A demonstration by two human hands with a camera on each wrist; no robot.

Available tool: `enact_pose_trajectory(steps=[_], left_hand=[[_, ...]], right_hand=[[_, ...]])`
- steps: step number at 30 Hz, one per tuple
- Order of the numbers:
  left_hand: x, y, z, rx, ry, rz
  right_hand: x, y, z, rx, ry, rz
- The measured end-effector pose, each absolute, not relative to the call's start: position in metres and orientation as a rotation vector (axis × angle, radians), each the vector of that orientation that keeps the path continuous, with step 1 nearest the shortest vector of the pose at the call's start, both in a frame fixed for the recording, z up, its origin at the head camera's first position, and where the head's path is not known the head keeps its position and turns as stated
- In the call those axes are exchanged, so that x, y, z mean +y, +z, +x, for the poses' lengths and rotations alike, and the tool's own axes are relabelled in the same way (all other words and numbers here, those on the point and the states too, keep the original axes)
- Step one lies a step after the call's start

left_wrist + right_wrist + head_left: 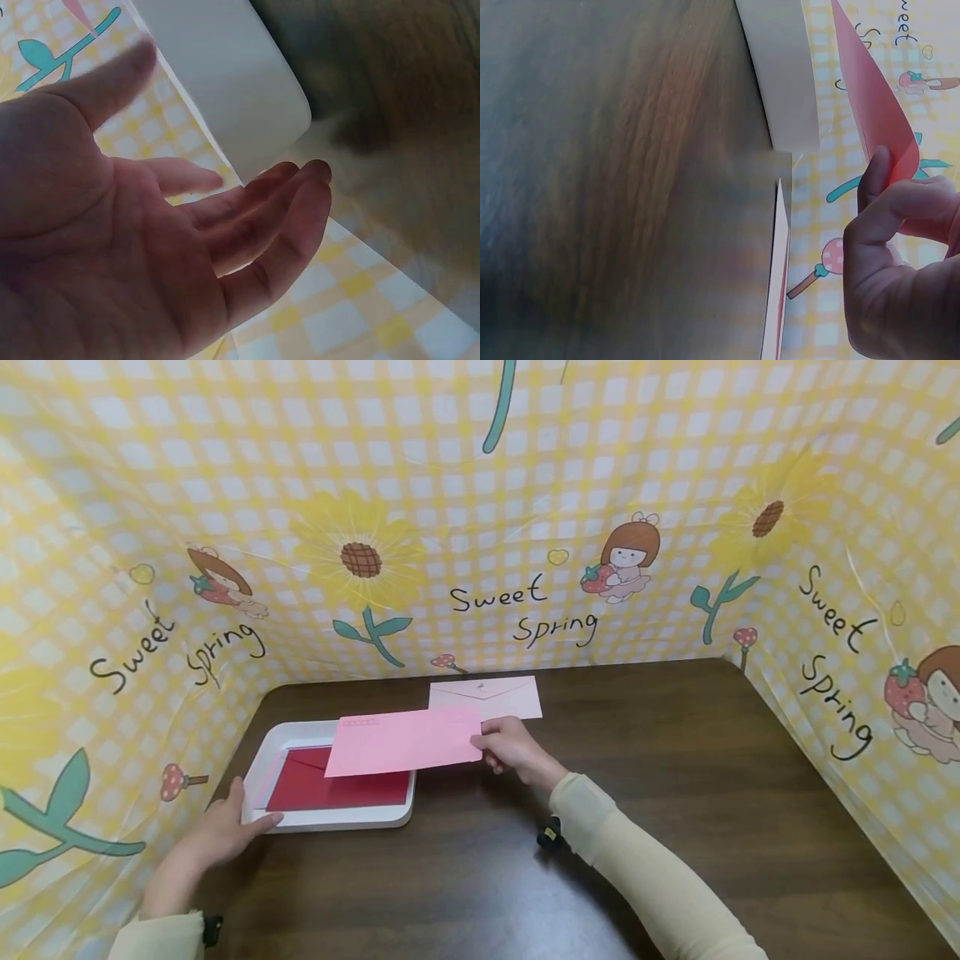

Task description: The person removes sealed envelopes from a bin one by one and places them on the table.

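My right hand (504, 748) pinches the right end of a pink envelope (405, 742) and holds it level above the white tray (337, 817). In the right wrist view the same pink envelope (874, 105) is pinched between thumb and fingers (889, 217). A red envelope (337, 785) lies flat inside the tray. My left hand (228, 827) lies with straight fingers against the tray's near left corner. In the left wrist view the palm (150, 240) is open beside the white tray (225, 82). A pale pink envelope (486, 697) lies on the table behind.
The dark wooden table (675, 793) is walled on three sides by a yellow checked "Sweet Spring" cloth (525, 527). The tray sits near the left wall. A small black object (550, 837) shows under my right sleeve.
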State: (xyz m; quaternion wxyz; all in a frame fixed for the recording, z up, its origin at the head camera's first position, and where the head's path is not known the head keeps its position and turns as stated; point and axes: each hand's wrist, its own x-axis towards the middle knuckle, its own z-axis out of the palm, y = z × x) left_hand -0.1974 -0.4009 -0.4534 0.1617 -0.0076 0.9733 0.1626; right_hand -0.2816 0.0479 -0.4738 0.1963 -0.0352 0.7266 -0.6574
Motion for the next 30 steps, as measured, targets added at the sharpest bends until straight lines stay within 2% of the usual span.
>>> enact_pose_trajectory(steps=[30], left_hand=[[-0.397, -0.453, -0.194, 2.777, 0.478, -0.035]], right_hand=[[0.099, -0.482, -0.272, 2.054, -1.901, -0.026]])
